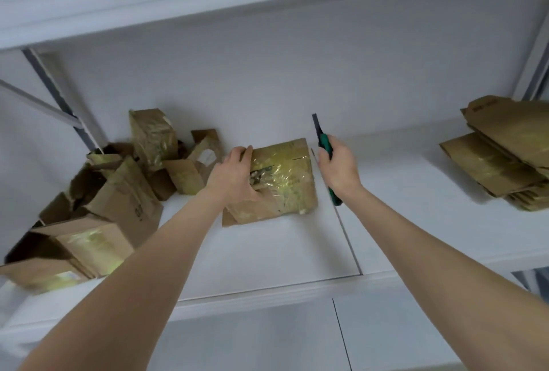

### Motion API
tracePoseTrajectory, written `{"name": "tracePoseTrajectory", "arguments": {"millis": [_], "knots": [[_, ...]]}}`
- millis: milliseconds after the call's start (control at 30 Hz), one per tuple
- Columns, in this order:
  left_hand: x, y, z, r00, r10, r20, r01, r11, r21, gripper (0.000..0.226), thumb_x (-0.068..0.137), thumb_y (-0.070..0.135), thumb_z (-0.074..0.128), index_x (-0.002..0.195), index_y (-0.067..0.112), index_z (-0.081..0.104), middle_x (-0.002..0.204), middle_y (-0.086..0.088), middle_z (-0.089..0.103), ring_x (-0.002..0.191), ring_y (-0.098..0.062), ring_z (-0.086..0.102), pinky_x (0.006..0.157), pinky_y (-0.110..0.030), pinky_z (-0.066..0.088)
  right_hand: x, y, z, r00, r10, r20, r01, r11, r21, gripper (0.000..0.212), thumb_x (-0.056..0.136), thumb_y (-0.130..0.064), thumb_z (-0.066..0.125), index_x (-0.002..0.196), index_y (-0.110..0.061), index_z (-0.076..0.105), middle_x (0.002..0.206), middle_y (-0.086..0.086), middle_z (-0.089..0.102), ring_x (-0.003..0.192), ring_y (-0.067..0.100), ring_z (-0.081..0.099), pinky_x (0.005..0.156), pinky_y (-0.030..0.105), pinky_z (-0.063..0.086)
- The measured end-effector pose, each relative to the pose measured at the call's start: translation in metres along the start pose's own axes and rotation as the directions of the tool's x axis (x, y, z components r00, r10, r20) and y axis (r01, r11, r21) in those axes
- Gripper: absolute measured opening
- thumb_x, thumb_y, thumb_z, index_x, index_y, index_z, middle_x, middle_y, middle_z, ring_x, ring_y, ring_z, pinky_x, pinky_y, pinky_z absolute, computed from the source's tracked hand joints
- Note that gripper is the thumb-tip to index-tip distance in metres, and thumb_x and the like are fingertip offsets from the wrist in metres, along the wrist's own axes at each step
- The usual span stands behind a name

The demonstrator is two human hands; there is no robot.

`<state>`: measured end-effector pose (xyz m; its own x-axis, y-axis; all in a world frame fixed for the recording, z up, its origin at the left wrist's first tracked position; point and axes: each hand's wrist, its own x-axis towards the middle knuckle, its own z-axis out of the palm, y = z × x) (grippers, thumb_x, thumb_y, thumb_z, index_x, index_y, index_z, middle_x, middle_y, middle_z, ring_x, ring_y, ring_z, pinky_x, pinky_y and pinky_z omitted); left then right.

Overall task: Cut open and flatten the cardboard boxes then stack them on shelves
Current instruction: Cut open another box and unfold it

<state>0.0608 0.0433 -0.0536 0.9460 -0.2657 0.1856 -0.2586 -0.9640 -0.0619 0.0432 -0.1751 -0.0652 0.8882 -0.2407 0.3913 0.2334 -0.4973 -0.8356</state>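
Head view: the taped box point(282, 174) is seen lying mid-shelf point(267, 251), nearer the back edge than the front. Its left edge is gripped by the left hand point(234, 177), fingers curled over it. The knife point(323, 144), blade out and pointing away, is clasped in the right hand point(338, 168) just beside the box's right edge. The cut would best be run along the tape seam, shallow and away from the holding hand, with the box pressed flat. Uncut boxes point(113, 192) are heaped at the left end and flattened ones point(499, 156) stacked at the right. Dark print is visible on both but cannot be read.
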Motion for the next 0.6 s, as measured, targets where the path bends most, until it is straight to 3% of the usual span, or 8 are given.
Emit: {"name": "tracePoseTrajectory", "arguments": {"millis": [100,200,333,467,600], "knots": [[-0.009,-0.012,-0.009,0.997,0.045,-0.068,-0.04,0.997,0.071,0.115,0.068,0.062,0.071,0.153,0.009,0.014,0.15,-0.011,0.026,0.134,-0.031,0.035,0.107,-0.043,0.035,-0.004,-0.033,0.027,0.991,-0.117,0.071,0.117,0.993,0.007,0.022,0.099,-0.011,0.047,0.116,-0.003,0.058,0.094,0.011,0.055,0.082,0.026,0.052,0.07,0.029,0.038],[-0.018,-0.025,-0.006,0.993,0.078,-0.088,-0.072,0.995,0.071,0.115,0.069,0.064,0.07,0.154,0.011,0.014,0.148,-0.013,0.026,0.131,-0.032,0.039,0.107,-0.04,0.033,-0.014,-0.042,0.054,0.982,-0.109,0.158,0.133,0.98,-0.151,0.032,0.101,-0.014,0.043,0.131,-0.006,0.052,0.112,0.015,0.054,0.1,0.03,0.054,0.084,0.035,0.043],[-0.032,-0.051,0.011,0.999,0.029,0.042,-0.02,0.981,-0.191,0.119,0.066,0.054,0.08,0.154,0.011,0.012,0.151,-0.014,0.016,0.136,-0.032,0.034,0.112,-0.038,0.033,-0.026,-0.033,0.071,0.977,-0.082,0.195,0.13,0.96,-0.25,0.032,0.101,-0.011,0.042,0.131,-0.007,0.052,0.114,0.014,0.057,0.103,0.031,0.056,0.078,0.028,0.04],[-0.041,-0.067,0.023,0.988,-0.089,0.123,0.144,0.798,-0.585,0.128,0.067,0.034,0.087,0.155,0.015,-0.004,0.158,-0.004,0.005,0.144,-0.02,0.02,0.111,-0.029,0.028,-0.026,-0.034,0.08,0.975,-0.029,0.219,0.102,0.94,-0.327,0.031,0.1,-0.01,0.04,0.129,-0.007,0.053,0.112,0.016,0.059,0.1,0.033,0.057,0.076,0.032,0.04],[-0.037,-0.071,0.036,0.977,-0.138,0.161,0.212,0.619,-0.756,0.135,0.065,0.024,0.089,0.155,0.015,-0.011,0.161,0.0,0.002,0.147,-0.018,0.015,0.114,-0.029,0.026,-0.024,-0.036,0.081,0.964,-0.02,0.264,0.132,0.901,-0.413,0.029,0.101,-0.011,0.041,0.128,-0.008,0.054,0.112,0.015,0.06,0.1,0.031,0.056,0.075,0.032,0.04]]}}
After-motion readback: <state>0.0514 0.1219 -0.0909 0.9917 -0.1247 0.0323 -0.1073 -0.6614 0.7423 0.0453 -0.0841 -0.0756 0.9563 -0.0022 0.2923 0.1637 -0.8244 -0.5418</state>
